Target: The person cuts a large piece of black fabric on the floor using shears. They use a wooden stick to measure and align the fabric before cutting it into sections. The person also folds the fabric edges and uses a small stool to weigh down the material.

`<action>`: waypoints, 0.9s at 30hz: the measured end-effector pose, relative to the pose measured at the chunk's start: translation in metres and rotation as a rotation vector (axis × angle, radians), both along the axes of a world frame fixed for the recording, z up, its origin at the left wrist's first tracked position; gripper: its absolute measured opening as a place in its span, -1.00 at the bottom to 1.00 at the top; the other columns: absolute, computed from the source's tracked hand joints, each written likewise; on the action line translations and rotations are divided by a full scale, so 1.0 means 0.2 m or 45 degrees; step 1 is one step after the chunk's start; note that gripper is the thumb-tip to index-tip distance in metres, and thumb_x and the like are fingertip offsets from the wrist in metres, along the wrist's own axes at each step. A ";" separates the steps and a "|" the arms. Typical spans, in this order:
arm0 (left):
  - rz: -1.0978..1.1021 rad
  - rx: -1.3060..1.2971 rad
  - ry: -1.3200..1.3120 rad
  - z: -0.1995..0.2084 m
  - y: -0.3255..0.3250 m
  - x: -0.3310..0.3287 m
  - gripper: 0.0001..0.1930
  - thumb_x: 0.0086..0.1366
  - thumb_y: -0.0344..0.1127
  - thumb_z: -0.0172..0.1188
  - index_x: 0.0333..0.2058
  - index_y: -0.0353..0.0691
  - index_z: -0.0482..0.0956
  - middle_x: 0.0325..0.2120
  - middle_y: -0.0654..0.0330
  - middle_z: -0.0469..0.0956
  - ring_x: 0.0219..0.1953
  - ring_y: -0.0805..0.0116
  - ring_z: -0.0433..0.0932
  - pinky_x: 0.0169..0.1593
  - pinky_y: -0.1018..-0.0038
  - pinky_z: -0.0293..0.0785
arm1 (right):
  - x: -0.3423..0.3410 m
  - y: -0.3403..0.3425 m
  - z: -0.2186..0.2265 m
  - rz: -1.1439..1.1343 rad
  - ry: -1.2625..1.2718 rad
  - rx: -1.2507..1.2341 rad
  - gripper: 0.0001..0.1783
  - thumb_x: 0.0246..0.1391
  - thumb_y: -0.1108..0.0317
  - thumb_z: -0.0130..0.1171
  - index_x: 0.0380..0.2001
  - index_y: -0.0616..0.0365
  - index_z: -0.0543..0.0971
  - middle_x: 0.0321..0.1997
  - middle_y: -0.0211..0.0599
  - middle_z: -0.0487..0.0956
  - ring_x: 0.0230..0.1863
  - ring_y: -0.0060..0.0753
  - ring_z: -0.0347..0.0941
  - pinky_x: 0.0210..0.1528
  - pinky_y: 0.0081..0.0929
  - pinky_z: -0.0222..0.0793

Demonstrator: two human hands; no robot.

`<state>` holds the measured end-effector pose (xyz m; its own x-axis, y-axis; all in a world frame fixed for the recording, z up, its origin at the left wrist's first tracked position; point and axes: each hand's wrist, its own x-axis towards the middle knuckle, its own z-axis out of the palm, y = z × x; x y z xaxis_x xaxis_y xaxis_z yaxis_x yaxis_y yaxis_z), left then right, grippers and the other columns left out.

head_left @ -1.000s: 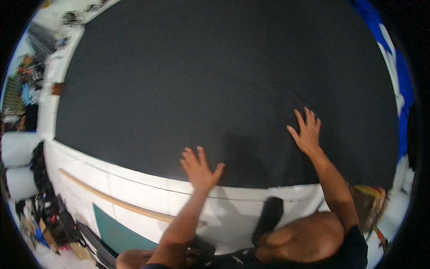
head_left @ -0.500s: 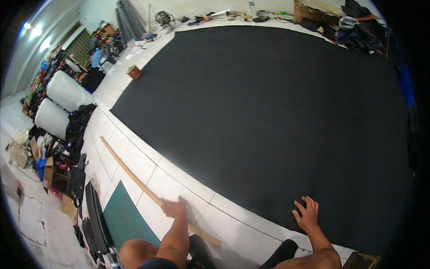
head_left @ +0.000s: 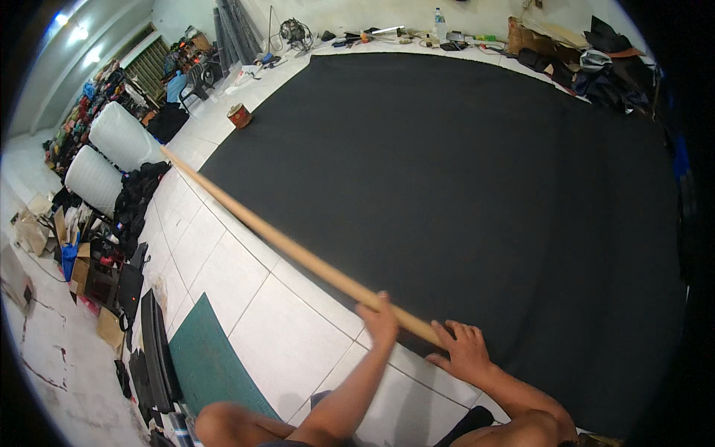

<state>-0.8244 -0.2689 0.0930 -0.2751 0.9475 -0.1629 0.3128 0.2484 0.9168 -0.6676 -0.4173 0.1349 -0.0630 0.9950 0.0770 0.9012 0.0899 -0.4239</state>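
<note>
A long, pale wooden stick [head_left: 287, 244] slants over the near left edge of a large black sheet [head_left: 447, 186] spread on the floor. My left hand [head_left: 381, 322] is closed round the stick a little way from its near end. At that near end is my right hand [head_left: 465, 354], its thumb on one side and its fingers on the other, holding the tip. The stick's far end reaches out over the tiles towards the white rolls.
White floor tiles [head_left: 249, 298] run along the sheet's near left side. A green mat [head_left: 212, 365] lies by my left knee. A rusty tin [head_left: 239, 116] stands at the sheet's far left edge. White rolls [head_left: 123, 138] and piled goods line the left; tools and a fan [head_left: 295, 34] are along the wall.
The stick has been lifted from the tiles and moved right, to the sheet's edge, in my left hand. My right hand has come left off the sheet onto the stick's end.
</note>
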 end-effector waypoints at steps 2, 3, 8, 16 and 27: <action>-0.183 -0.080 -0.049 0.08 -0.01 0.14 -0.44 0.38 0.02 0.14 -0.02 -0.46 0.31 -0.12 -0.15 0.48 -0.02 0.00 0.49 0.08 0.13 0.37 | 0.04 0.02 -0.04 -0.208 0.156 -0.255 -0.30 0.20 -0.07 0.16 0.35 -0.11 0.31 -0.01 -0.06 0.43 0.05 -0.03 0.41 0.10 -0.05 0.31; -0.263 -0.193 -0.101 0.14 0.00 0.21 -0.45 0.38 0.02 0.13 -0.02 -0.45 0.33 -0.11 -0.16 0.48 -0.02 -0.03 0.49 0.08 0.11 0.37 | 0.08 0.02 -0.07 -0.330 0.229 -0.384 -0.33 0.22 -0.04 0.15 0.35 -0.14 0.31 -0.06 -0.08 0.44 0.00 -0.04 0.43 0.06 -0.08 0.35; -0.474 0.045 0.550 -0.07 0.37 0.14 -0.50 0.40 0.02 0.07 0.02 -0.36 0.47 -0.02 -0.20 0.49 0.06 -0.18 0.44 0.15 0.03 0.33 | 0.34 -0.03 -0.25 -0.470 -0.013 -0.091 -0.41 0.18 0.07 0.21 0.28 -0.21 0.41 -0.19 -0.21 0.43 -0.21 -0.14 0.49 -0.22 -0.13 0.53; -0.533 0.154 1.242 -0.37 0.83 0.44 -0.21 0.39 0.19 -0.07 0.39 -0.26 0.09 0.41 -0.24 -0.08 0.48 -0.16 -0.18 0.47 0.02 -0.32 | 1.10 0.34 -0.37 -0.492 -0.372 0.057 -0.43 0.17 0.15 0.24 0.26 -0.32 0.43 -0.15 -0.30 0.44 -0.13 -0.21 0.40 -0.14 -0.20 0.48; -0.552 -0.012 1.246 -0.30 0.84 0.48 -0.17 0.32 0.16 0.02 0.39 -0.25 0.09 0.43 -0.25 -0.12 0.48 -0.19 -0.22 0.47 -0.04 -0.38 | 1.76 1.56 -0.38 -0.762 -0.308 -0.151 -0.44 0.34 0.08 0.01 0.38 -0.36 0.27 -0.06 -0.11 0.45 -0.01 -0.05 0.45 0.05 -0.10 0.44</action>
<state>-0.7290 -0.1016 0.0322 0.0700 0.9956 -0.0619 0.9745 -0.0550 0.2177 -0.3152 -0.1047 0.0595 0.5026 0.8643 0.0178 0.8521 -0.4918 -0.1790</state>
